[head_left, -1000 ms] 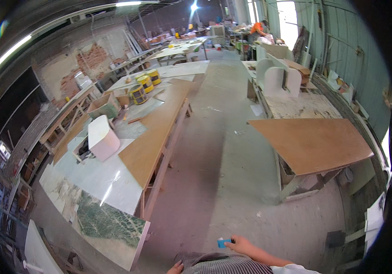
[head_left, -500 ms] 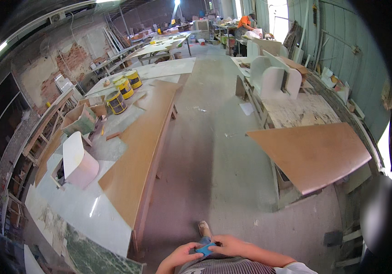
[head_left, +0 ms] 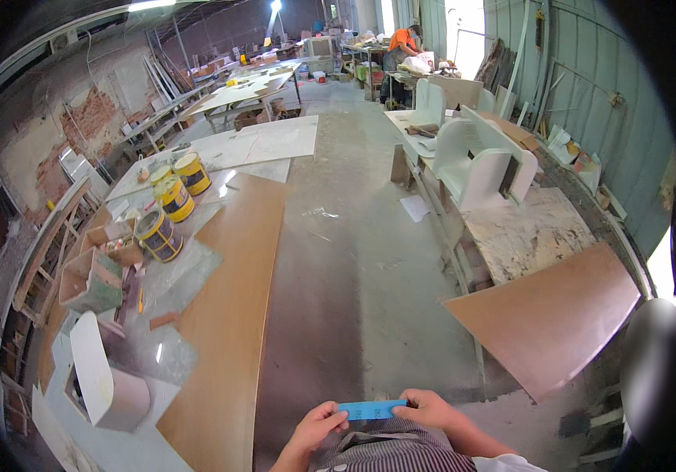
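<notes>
A flat blue strip of sandpaper with dark print on its face is stretched level between my hands, close in front of my body. My left hand pinches its left end between thumb and fingers. At the opposite end, my right hand grips the strip the same way. Below the strip is the striped cloth I wear.
A bench with a brown board, yellow cans and a white curved piece runs along the left. On the right, another brown board juts out near white curved panels. An orange-shirted person works far back along the aisle.
The sandpaper, bunched up between my fingers before, is now drawn out flat, and my hands are farther apart. The benches on both sides appear nearer, and my foot has left the view.
</notes>
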The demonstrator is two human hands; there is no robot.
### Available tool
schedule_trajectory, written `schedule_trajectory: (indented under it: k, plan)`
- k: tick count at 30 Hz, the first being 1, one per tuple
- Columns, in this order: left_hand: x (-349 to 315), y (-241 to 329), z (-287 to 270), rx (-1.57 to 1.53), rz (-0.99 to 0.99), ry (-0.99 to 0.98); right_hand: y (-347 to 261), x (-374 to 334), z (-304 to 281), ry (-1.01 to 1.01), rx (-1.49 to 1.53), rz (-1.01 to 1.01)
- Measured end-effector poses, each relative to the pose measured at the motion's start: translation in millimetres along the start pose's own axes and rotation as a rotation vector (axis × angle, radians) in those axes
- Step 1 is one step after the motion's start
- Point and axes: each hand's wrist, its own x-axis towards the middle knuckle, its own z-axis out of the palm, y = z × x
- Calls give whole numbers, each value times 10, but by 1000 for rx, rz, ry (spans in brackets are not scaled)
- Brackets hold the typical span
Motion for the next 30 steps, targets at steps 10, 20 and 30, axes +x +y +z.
schedule_trajectory:
  k: [10, 20, 30]
  plan:
    - [1677, 1453, -295, 12, -169, 13, -261, 1995, -897, -51, 250, -33]
    - [3171, 2632, -765, 299, -44, 109, -951, 3767, -1887, -124, 488, 1]
    - [4970, 3957, -1379, 562, 69, 38, -1210, 5643, -2651, -23, 350, 106]
